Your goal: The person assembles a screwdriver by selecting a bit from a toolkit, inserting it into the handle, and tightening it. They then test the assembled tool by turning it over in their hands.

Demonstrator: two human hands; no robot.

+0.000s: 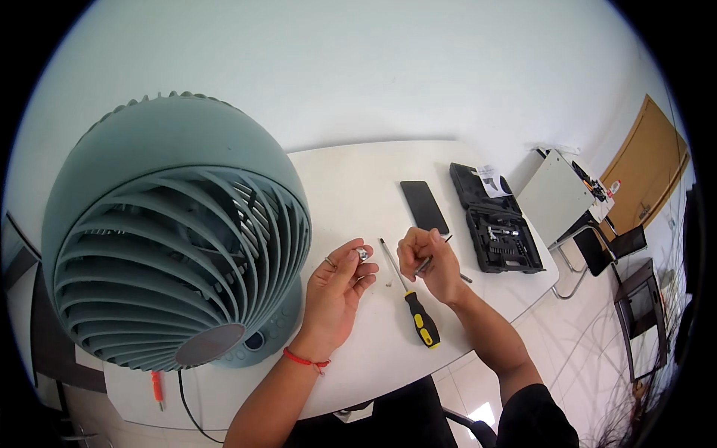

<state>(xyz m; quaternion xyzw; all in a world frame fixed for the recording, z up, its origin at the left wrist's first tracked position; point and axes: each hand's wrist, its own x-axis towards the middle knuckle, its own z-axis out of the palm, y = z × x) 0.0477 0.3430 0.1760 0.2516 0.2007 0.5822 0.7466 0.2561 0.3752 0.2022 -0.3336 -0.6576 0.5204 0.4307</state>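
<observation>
My left hand (334, 302) pinches a small shiny metal piece (363, 254) between thumb and fingers, a little above the white table. It looks rounded, perhaps a socket. My right hand (437, 267) is closed around a thin dark metal rod (423, 264), whose exact kind I cannot make out. Between and below my hands lies a yellow and black screwdriver (423, 321), its tip pointing away from me. Left of my left hand stands a large grey-green fan (179, 145) with a curved-blade grille. Tiny bits lie on the table beside the screwdriver's shaft.
A black phone (423, 207) lies beyond my right hand. An open black tool case (514, 263) with sockets and bits sits to its right. An orange-handled screwdriver (157, 390) and a black cord (184, 407) are by the fan. Chairs (597, 250) stand beyond the table's right edge.
</observation>
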